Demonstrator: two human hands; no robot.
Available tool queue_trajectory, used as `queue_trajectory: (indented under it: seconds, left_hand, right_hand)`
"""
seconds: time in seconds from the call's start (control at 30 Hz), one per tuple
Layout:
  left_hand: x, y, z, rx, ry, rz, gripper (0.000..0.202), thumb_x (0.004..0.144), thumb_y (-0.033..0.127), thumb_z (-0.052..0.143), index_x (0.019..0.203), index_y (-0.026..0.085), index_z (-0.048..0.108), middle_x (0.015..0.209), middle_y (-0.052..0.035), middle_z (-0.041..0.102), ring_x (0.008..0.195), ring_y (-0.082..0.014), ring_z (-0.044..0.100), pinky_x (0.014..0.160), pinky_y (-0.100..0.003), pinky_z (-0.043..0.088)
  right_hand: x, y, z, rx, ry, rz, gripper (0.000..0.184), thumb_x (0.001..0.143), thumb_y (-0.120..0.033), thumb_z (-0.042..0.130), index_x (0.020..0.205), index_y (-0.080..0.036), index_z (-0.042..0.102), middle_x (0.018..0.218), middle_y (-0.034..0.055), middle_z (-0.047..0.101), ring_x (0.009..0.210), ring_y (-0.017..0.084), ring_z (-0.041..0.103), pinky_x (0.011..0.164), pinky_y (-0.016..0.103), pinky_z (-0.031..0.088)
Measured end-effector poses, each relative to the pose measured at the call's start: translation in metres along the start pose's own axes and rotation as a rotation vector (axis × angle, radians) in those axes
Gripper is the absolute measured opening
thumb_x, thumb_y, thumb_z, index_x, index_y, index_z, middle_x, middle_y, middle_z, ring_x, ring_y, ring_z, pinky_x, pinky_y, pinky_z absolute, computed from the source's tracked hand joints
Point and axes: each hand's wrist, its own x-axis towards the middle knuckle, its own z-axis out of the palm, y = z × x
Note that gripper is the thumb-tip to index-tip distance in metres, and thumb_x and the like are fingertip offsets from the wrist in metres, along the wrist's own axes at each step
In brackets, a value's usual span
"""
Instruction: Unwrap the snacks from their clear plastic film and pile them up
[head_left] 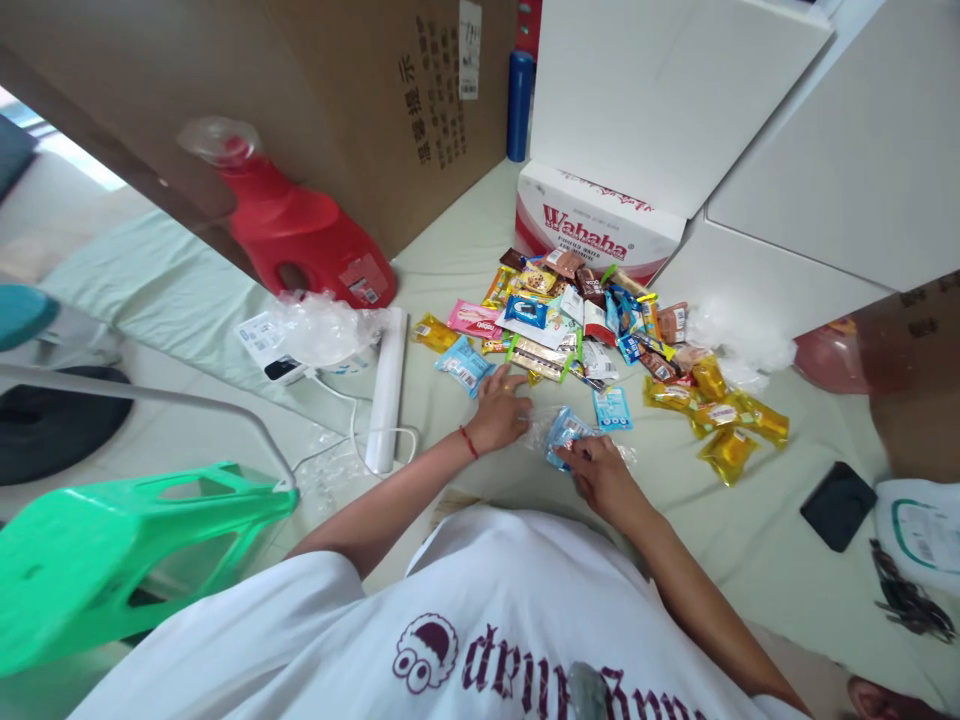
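The handled blue packet (562,430) looks glossy, probably plastic; the brown carton (337,110), matt cardboard.

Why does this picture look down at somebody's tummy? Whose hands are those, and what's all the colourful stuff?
There's no robot here, just a person with two bare hands. The camera is worn on their head, looking forward and down, so you see their white shirt too. On the pale green cloth lies a pile of colourful packets, in front of a Wahaha box. The right hand has fingers on a blue packet with clear plastic around it. The left hand is right by another blue packet; whether it grips anything is hard to see.
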Motion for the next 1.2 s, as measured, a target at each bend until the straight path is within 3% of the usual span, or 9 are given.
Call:
queue_trajectory:
  seconds: [0.1, 0.23, 0.33, 0.47, 0.57, 0.7, 0.9, 1.1, 1.2]
  left_hand:
    - [-0.015, 0.016, -0.016, -0.187, -0.108, -0.010, 0.011, 0.084, 0.025, 0.061, 0.085, 0.019, 0.070, 0.095, -0.0057, 0.070, 0.095, -0.0233, 0.064, 0.088, -0.037, 0.048]
    - [-0.023, 0.055, -0.013, -0.471, -0.187, -0.083, 0.017, 0.088, 0.032, 0.056, 0.079, 0.019, 0.064, 0.065, 0.0022, 0.062, 0.065, -0.0153, 0.059, 0.064, -0.026, 0.043]
    - [-0.018, 0.080, 0.011, -0.622, -0.239, -0.128, 0.032, 0.096, 0.030, 0.042, 0.077, 0.018, 0.065, 0.066, -0.0004, 0.066, 0.065, -0.0154, 0.062, 0.066, -0.026, 0.046]
    - [-0.014, 0.090, 0.044, -0.347, -0.117, -0.070, 0.035, 0.100, 0.027, 0.043, 0.080, 0.018, 0.069, 0.081, -0.0056, 0.070, 0.080, -0.0192, 0.065, 0.075, -0.030, 0.047]
    - [-0.021, 0.091, 0.057, -0.107, -0.058, -0.047, 0.028, 0.102, 0.031, 0.047, 0.100, 0.023, 0.074, 0.101, -0.0068, 0.071, 0.090, -0.0209, 0.065, 0.076, -0.031, 0.046]
    - [-0.027, 0.096, 0.063, 0.024, 0.049, -0.152, 0.028, 0.100, 0.040, 0.053, 0.118, 0.024, 0.068, 0.115, -0.0098, 0.065, 0.099, -0.0252, 0.063, 0.083, -0.036, 0.047]
    - [-0.018, 0.093, 0.064, 0.119, 0.201, -0.230, 0.051, 0.078, 0.048, 0.080, 0.113, 0.016, 0.062, 0.126, -0.0182, 0.058, 0.129, -0.0387, 0.049, 0.108, -0.052, 0.040]
    - [-0.022, 0.106, 0.074, 0.044, 0.135, -0.212, 0.028, 0.092, 0.040, 0.066, 0.109, 0.020, 0.056, 0.109, -0.0093, 0.060, 0.098, -0.0254, 0.061, 0.079, -0.036, 0.048]
    - [-0.027, 0.119, 0.077, 0.102, 0.128, -0.035, 0.014, 0.097, 0.032, 0.057, 0.106, 0.021, 0.058, 0.109, -0.0112, 0.060, 0.099, -0.0257, 0.060, 0.079, -0.037, 0.047]
  right_hand:
    - [0.000, 0.005, 0.007, -0.020, -0.009, 0.019, 0.051, 0.095, -0.007, 0.052, 0.137, -0.030, 0.069, 0.111, 0.0081, 0.066, 0.096, 0.023, 0.051, 0.085, 0.037, 0.042]
    - [0.005, 0.007, 0.009, 0.026, -0.027, 0.022, 0.041, 0.094, -0.009, 0.053, 0.122, -0.028, 0.076, 0.111, 0.0078, 0.068, 0.096, 0.023, 0.051, 0.085, 0.036, 0.042]
    - [0.004, 0.008, 0.002, 0.093, -0.012, 0.012, 0.031, 0.095, -0.012, 0.052, 0.107, -0.021, 0.080, 0.109, 0.0109, 0.070, 0.096, 0.025, 0.054, 0.083, 0.038, 0.045]
    - [-0.020, 0.012, -0.009, 0.344, 0.030, -0.051, 0.030, 0.101, -0.025, 0.053, 0.121, -0.022, 0.075, 0.129, 0.0123, 0.070, 0.117, 0.028, 0.059, 0.102, 0.047, 0.047]
    - [-0.042, 0.021, -0.006, 0.481, 0.192, 0.187, 0.031, 0.105, -0.038, 0.048, 0.113, -0.024, 0.076, 0.111, 0.0093, 0.075, 0.104, 0.024, 0.066, 0.096, 0.044, 0.052]
    - [-0.054, 0.033, 0.010, 0.180, 0.551, 0.622, 0.041, 0.097, -0.052, 0.059, 0.117, -0.018, 0.071, 0.108, 0.0141, 0.067, 0.102, 0.029, 0.059, 0.095, 0.048, 0.050]
    - [-0.044, 0.025, 0.017, -0.002, 0.459, 0.598, 0.016, 0.093, -0.030, 0.061, 0.099, -0.018, 0.071, 0.119, 0.0184, 0.061, 0.111, 0.033, 0.051, 0.099, 0.053, 0.043]
    - [-0.035, 0.009, 0.017, 0.557, 0.484, 0.704, 0.015, 0.092, -0.035, 0.054, 0.086, -0.023, 0.061, 0.075, 0.0011, 0.061, 0.071, 0.020, 0.056, 0.070, 0.032, 0.049]
    - [-0.025, 0.003, 0.019, 1.012, 0.590, 0.727, 0.025, 0.091, -0.046, 0.058, 0.095, -0.023, 0.065, 0.083, 0.0022, 0.069, 0.075, 0.020, 0.062, 0.068, 0.032, 0.053]
